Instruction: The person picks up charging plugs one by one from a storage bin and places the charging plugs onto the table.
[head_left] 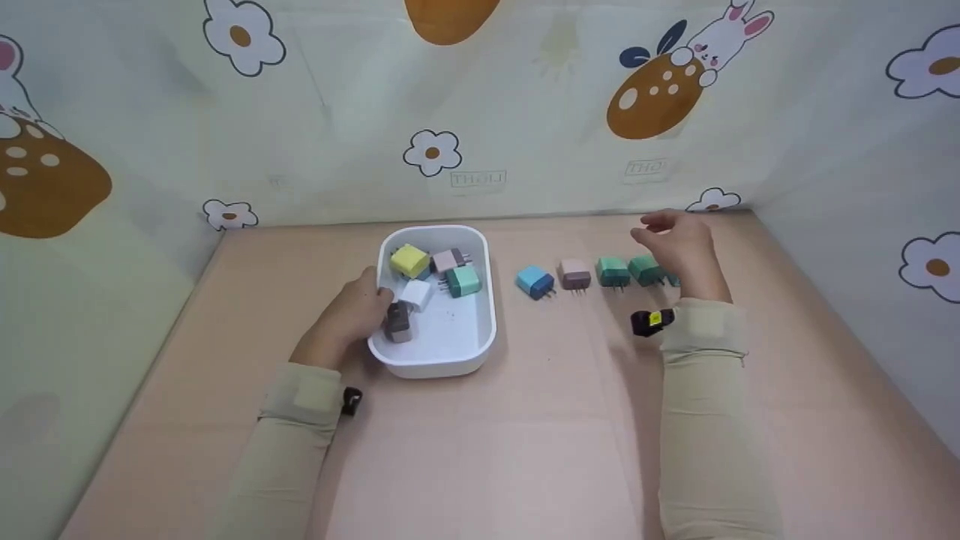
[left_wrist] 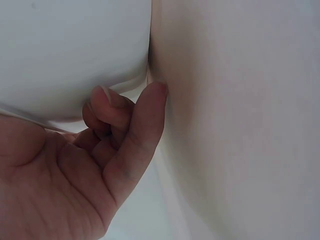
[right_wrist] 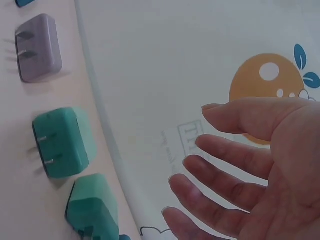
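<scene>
The tray (head_left: 446,334) is white, the tabletop (head_left: 487,457) peach, with a yellow plug (head_left: 410,260), a two-tone blue plug (head_left: 535,281), and a flower-printed backdrop (head_left: 360,105).

Pale beige long sleeves (head_left: 712,442) observed on my remote feed, snug cuffs (head_left: 705,330), black right-wrist camera (head_left: 645,323) bearing yellow marking, black left-wrist camera (head_left: 351,400), bare hands (head_left: 351,313).

Faint boxed lettering on the wall (head_left: 360,112).
I can make out "TH" at the start of both the left box (head_left: 478,179) and the right box (head_left: 646,170); the remaining letters are too faint for me.
</scene>
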